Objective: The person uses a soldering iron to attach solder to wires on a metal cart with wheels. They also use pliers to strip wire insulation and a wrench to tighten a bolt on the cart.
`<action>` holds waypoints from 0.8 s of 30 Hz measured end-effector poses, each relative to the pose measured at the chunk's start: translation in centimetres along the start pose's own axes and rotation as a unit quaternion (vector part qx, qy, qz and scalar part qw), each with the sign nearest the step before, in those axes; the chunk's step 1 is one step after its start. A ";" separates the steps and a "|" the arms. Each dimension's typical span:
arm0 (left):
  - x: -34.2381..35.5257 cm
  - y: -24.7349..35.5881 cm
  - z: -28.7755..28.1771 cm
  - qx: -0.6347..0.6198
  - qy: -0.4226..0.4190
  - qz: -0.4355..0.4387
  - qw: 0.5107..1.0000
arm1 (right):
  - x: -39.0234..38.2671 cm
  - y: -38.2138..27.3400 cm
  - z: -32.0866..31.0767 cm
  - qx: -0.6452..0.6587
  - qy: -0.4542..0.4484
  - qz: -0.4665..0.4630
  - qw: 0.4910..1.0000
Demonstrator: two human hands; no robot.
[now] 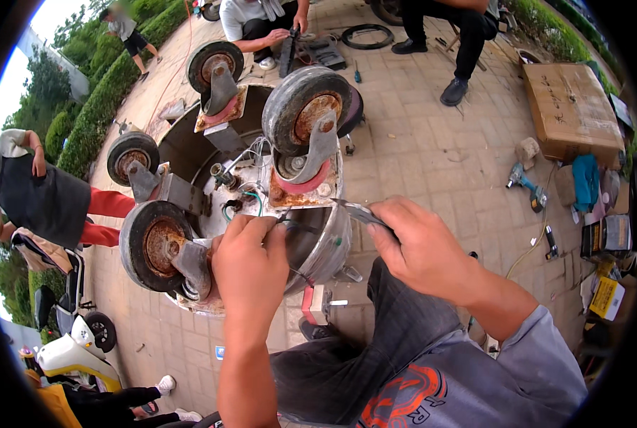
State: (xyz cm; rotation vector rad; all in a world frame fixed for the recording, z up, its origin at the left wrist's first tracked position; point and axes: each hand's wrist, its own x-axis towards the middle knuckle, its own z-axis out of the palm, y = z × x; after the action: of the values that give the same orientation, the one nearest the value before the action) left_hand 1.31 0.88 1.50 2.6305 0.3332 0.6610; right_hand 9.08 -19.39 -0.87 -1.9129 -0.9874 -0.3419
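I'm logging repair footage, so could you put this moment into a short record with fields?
Setting: outdoors, on brick paving
Main object: round metal tub with wiring inside, including a green wire
Casters: at least four casters raised on the tub, hubs rusty
Left hand: fingers pinched at a dark thin piece, identity unclear
Right hand: grips a metal hand tool, tip near the tub's edge
Right side: blue cordless drill, cardboard box
Others: several people nearby

Tan paving (439,157) — on it a wheeled metal drum (330,246), a teal drill (525,182), a black coil (368,46).
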 end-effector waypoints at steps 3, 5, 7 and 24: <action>0.0 0.0 0.6 0.053 0.026 0.028 0.998 | 1.7 -0.7 0.2 -0.065 -0.110 -0.001 0.992; 0.2 0.0 0.7 0.063 0.024 0.023 0.997 | 2.5 -1.3 0.2 -0.113 -0.157 0.043 0.980; 0.3 0.1 0.9 0.085 0.028 0.020 0.996 | 3.2 -1.7 0.3 -0.158 -0.169 0.041 0.972; 0.4 0.2 1.0 0.111 0.031 0.031 0.993 | 5.6 -3.0 1.1 -0.273 -0.219 -0.056 0.935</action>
State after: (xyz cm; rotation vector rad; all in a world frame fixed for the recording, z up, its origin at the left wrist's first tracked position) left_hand 2.17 0.54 0.91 2.8464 0.3642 0.7662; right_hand 10.23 -14.93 3.66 -2.5114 -1.4068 -0.2770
